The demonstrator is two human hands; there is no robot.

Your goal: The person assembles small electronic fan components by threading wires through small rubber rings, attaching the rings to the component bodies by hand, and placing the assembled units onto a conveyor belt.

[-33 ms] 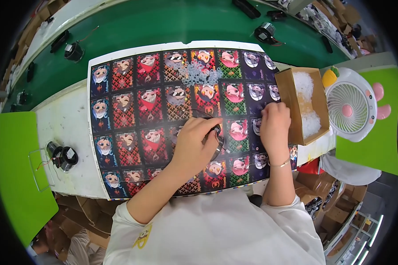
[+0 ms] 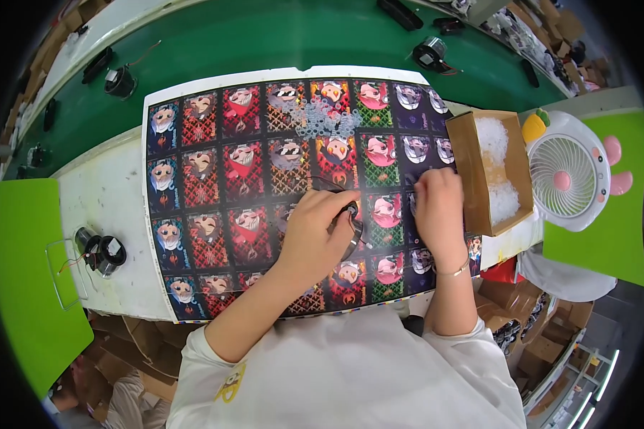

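My left hand (image 2: 313, 230) is closed around a small black motor-like part (image 2: 352, 209) with thin wires, just above the printed sheet. Its palm and fingers hide most of the part. To the right, my right hand (image 2: 438, 204) hovers over the sheet beside an open cardboard box (image 2: 468, 168). Its fingertips are pressed together, and whatever may be between them is too small to make out. The printed sheet (image 2: 217, 191), with rows of cartoon pictures, covers the table under both hands. A pile of small clear rings (image 2: 325, 118) lies on its far part.
Clear-white small pieces (image 2: 504, 200) fill the box. Right of it stands a white fan (image 2: 562, 179) with pink ears. Black motors with wires (image 2: 109, 254) sit on the table's left side. Beyond the sheet runs a green surface (image 2: 265, 43) with another black motor (image 2: 429, 51).
My right hand has shifted slightly left, away from the box, with its fingertips still together. My left hand and the part in it look unchanged.
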